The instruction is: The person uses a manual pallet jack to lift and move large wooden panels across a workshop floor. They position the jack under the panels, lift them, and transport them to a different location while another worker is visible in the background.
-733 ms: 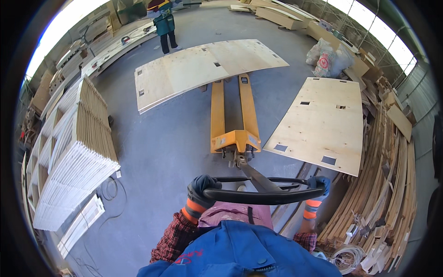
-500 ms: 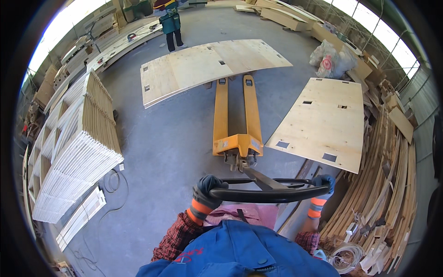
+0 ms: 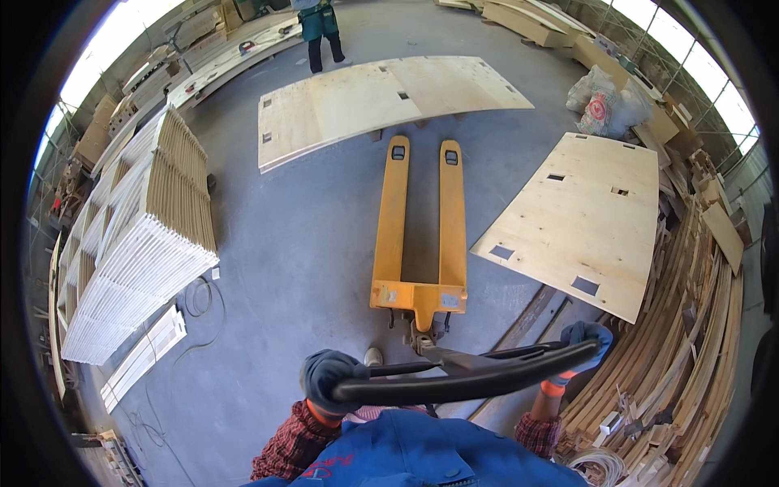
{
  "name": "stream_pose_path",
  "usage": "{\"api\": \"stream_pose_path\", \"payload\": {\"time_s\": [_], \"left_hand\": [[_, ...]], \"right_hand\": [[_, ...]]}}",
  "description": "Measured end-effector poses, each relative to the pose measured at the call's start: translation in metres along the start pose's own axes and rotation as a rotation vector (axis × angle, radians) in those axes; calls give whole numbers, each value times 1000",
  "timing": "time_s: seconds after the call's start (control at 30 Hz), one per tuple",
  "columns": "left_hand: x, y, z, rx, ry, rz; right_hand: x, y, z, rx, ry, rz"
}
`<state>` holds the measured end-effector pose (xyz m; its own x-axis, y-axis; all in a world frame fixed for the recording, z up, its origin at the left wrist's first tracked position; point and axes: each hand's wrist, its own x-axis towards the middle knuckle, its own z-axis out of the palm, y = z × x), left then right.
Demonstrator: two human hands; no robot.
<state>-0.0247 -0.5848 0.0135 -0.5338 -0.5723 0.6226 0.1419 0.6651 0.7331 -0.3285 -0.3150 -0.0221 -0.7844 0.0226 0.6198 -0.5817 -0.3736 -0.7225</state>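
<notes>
there, two gloved hands, left hand (image 3: 326,380) and right hand (image 3: 586,339), clenched round one black handle (image 3: 471,377) of one yellow pallet jack (image 3: 420,227).

Up in the top centre of the frame, a large pale plywood sheet with small rectangular cut-outs (image 3: 381,101) lay across the grey concrete floor (image 3: 300,268). A second cut-out plywood panel (image 3: 580,219) sat at the right. At left stood a tall stack of white-edged slatted wooden frames (image 3: 138,243). Curved timber strips (image 3: 690,341) were heaped at far right, pale filled sacks (image 3: 604,101) at upper right, and a person in green work clothes (image 3: 320,28) stood at the top.
</notes>
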Motion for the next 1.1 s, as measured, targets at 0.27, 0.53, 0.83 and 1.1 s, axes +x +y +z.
{"api": "stream_pose_path", "payload": {"time_s": [0.27, 0.53, 0.83, 1.1], "left_hand": [[-23, 15, -14, 3, -48, 62], [10, -10, 6, 46, 96, 52], [84, -75, 24, 146, 46, 76], [235, -183, 61, 72, -145, 100]], "right_hand": [[-24, -37, -25, 27, -81, -51], [-6, -18, 3, -84, 15, 44], [41, 37, 55, -359, 67, -100], [62, 87, 110, -448, 288, -108]]}}
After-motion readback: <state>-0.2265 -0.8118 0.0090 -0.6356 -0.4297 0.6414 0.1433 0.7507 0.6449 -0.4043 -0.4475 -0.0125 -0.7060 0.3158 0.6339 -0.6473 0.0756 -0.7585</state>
